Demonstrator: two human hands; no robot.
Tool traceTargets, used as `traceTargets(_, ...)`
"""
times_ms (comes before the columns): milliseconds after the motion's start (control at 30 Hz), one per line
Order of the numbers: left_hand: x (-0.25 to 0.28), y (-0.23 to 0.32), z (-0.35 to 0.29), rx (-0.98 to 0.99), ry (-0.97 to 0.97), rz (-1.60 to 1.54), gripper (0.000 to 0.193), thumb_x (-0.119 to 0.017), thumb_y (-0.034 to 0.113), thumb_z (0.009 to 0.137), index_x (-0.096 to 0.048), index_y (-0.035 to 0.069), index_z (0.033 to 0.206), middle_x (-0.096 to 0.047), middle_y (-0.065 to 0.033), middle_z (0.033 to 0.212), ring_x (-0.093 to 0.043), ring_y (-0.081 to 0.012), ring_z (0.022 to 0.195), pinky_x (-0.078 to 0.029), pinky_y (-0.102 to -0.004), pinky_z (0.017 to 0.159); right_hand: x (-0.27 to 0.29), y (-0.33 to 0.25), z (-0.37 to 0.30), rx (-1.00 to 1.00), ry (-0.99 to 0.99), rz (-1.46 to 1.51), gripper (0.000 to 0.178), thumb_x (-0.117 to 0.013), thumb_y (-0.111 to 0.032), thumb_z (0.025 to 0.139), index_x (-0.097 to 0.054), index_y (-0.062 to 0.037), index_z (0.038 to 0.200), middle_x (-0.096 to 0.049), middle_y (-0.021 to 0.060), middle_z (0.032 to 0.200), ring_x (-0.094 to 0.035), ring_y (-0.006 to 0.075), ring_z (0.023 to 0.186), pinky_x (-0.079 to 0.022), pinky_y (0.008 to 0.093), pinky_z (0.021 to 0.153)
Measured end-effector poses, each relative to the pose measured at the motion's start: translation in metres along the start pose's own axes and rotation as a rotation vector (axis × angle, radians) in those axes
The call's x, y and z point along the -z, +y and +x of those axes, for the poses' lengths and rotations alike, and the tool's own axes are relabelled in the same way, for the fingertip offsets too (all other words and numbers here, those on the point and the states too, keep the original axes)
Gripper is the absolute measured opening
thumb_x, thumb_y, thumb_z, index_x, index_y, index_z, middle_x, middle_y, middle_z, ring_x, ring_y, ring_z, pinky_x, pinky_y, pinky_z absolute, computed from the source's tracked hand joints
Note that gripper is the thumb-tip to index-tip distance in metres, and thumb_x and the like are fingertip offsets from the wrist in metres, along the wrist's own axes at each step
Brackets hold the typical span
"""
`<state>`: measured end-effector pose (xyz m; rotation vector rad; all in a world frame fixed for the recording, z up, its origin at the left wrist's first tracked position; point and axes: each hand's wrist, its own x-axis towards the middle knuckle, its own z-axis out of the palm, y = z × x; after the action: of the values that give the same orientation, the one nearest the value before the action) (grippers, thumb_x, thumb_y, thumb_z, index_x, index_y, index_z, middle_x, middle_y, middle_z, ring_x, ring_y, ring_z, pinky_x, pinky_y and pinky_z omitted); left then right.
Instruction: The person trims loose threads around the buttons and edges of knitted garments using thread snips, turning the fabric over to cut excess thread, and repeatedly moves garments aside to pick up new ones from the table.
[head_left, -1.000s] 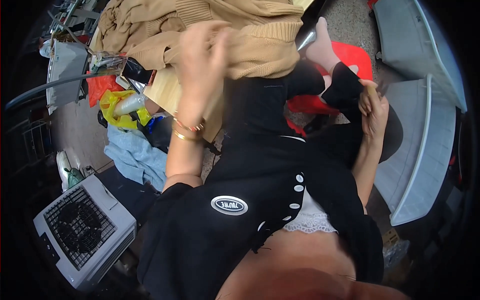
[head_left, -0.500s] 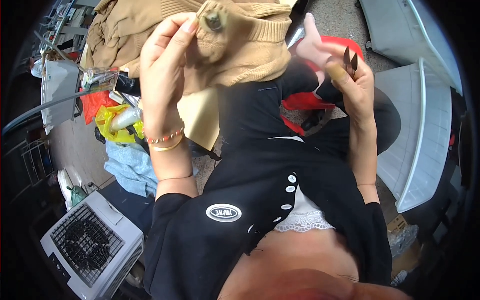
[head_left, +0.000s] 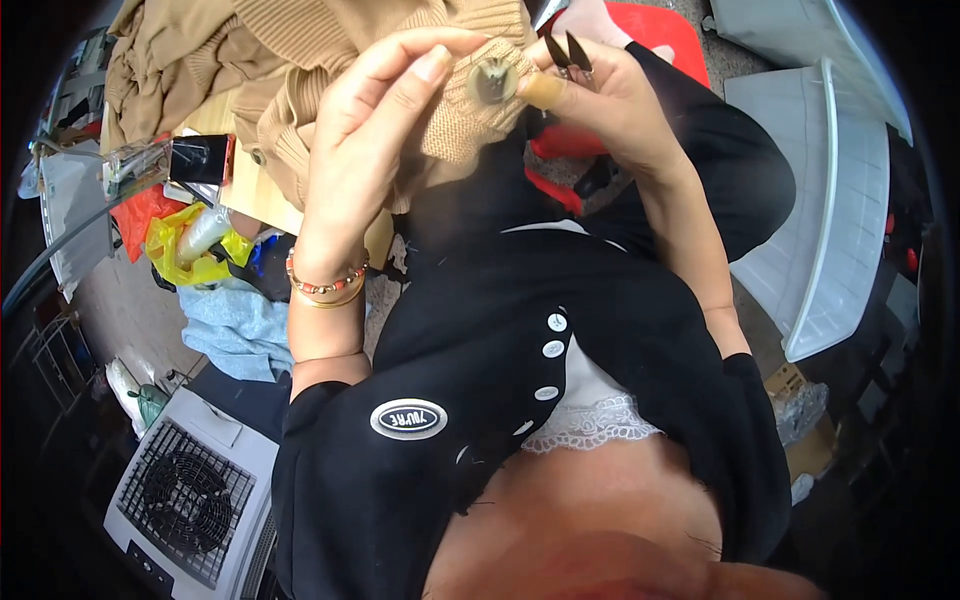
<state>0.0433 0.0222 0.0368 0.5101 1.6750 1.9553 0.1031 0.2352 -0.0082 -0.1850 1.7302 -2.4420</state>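
Tan ribbed knitwear point(head_left: 290, 60), seemingly a cardigan, is gathered in front of me, and one edge of it is raised towards me. My left hand point(head_left: 365, 150) pinches that edge between thumb and fingers, beside a large greenish-grey button point(head_left: 492, 82). From the other side, my right hand point(head_left: 625, 110) meets the edge, its thumb at the button's right rim. A tan cover wraps that thumb. Small thread snips point(head_left: 570, 52) are tucked in the right hand, with two dark pointed blades sticking up and spread apart. Their handles are mostly hidden by the fingers.
Under the knitwear lies a pale wooden board point(head_left: 265, 205) with a dark phone-like object point(head_left: 203, 158) on it. To the left are a yellow plastic bag point(head_left: 165, 240), blue cloth point(head_left: 235, 330) and an air cooler point(head_left: 185, 500). A white plastic bin point(head_left: 815, 210) and a red stool point(head_left: 670, 35) stand right.
My right hand has come left, bringing the snips from apart to beside the button. The left hand has moved right and slightly down with the knit edge still pinched.
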Motion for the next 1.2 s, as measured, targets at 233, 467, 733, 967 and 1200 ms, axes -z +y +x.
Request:
traceTargets(233,0.001,-0.001,-0.004,-0.005,-0.031,0.098,0.029,-0.048,0.008,0.1,-0.056,-0.008,0.123,-0.062,-0.0141,0.12,-0.057,-0.0169,0.115,-0.042,-0.029,0.102,-0.007,-0.004,-0.001,0.019,0.03,0.0,0.02,-0.066,-0.015,0.092,-0.065,-0.0011,0.107,-0.061,-0.0028,0.087,-0.054,0.0052,0.076,-0.041,0.0199,0.069)
traceTargets(467,0.007,-0.019,-0.006,-0.092,0.039,0.074,0.032,-0.05,0.004,0.098,-0.053,-0.007,0.127,-0.059,-0.0156,0.127,-0.054,-0.0178,0.119,-0.04,-0.0303,0.104,-0.016,-0.008,-0.001,-0.222,0.087,0.167,0.016,-0.061,-0.015,0.097,-0.065,-0.0041,0.107,-0.054,-0.008,0.069,-0.038,0.0,0.053,-0.026,0.0182,0.047)
traceTargets(733,0.013,-0.028,-0.007,-0.174,0.047,0.08,0.033,-0.054,-0.001,0.094,-0.054,-0.007,0.127,-0.059,-0.0175,0.128,-0.056,-0.0198,0.118,-0.042,-0.0313,0.103,-0.025,-0.008,0.003,-0.111,0.106,0.145,0.018,-0.06,-0.015,0.097,-0.064,-0.0023,0.109,-0.057,-0.0051,0.075,-0.042,0.0018,0.058,-0.032,0.0182,0.052)
traceTargets(967,0.004,-0.025,-0.003,-0.312,0.014,0.126,0.025,-0.061,-0.005,0.089,-0.064,-0.006,0.114,-0.062,-0.0126,0.115,-0.061,-0.0168,0.106,-0.047,-0.0274,0.094,-0.028,-0.011,0.0,-0.075,0.13,0.046,0.018,-0.059,-0.016,0.098,-0.064,-0.0008,0.106,-0.061,-0.0024,0.079,-0.051,0.0033,0.064,-0.037,0.018,0.055)
traceTargets(1200,0.005,-0.022,-0.006,-0.313,0.068,0.215,0.02,-0.06,0.0,0.092,-0.068,-0.003,0.11,-0.062,-0.0087,0.109,-0.059,-0.0133,0.1,-0.046,-0.0243,0.089,-0.026,-0.015,-0.001,-0.129,0.123,0.081,0.018,-0.06,-0.016,0.097,-0.065,-0.0009,0.105,-0.062,-0.0008,0.076,-0.053,0.004,0.064,-0.039,0.0178,0.056)
